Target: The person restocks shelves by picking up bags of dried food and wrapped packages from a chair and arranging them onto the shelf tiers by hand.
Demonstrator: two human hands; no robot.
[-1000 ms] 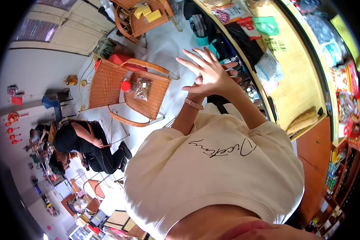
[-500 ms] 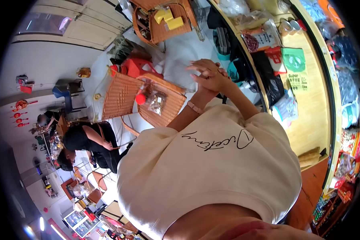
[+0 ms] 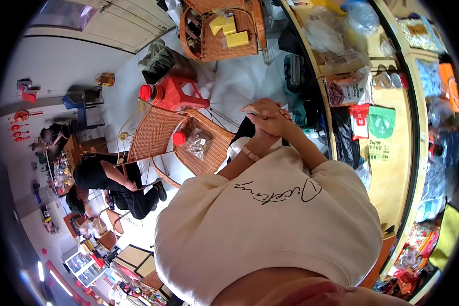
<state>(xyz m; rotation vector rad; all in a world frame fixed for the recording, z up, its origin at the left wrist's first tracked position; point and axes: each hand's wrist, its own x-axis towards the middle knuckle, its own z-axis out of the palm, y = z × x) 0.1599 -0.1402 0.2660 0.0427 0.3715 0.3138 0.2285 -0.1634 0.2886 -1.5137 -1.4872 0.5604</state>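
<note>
My left hand [image 3: 265,107] and my right hand [image 3: 276,124] are clasped together in front of my body, fingers folded over each other. No object shows between them, though the palms are hidden. A pink band [image 3: 250,154] circles my left wrist. Left of the hands stands a wicker chair [image 3: 209,157] with a clear bag of small items [image 3: 198,143] and a red-lidded container [image 3: 179,138] on its seat. To the right, a green packet [image 3: 381,122] and a red and white packet [image 3: 359,121] lie on a wooden shelf [image 3: 392,178].
A red stool [image 3: 181,94] stands behind the wicker chair. Another wicker chair [image 3: 229,48] at the top holds yellow packs [image 3: 237,39]. A person in black [image 3: 104,176] sits at the left, with another person [image 3: 58,133] farther off. Bagged goods crowd the right edge.
My spread fingers have folded and the two hands have closed together. The view has shifted, so the hands appear lower and the packets on the shelf sit farther right and lower.
</note>
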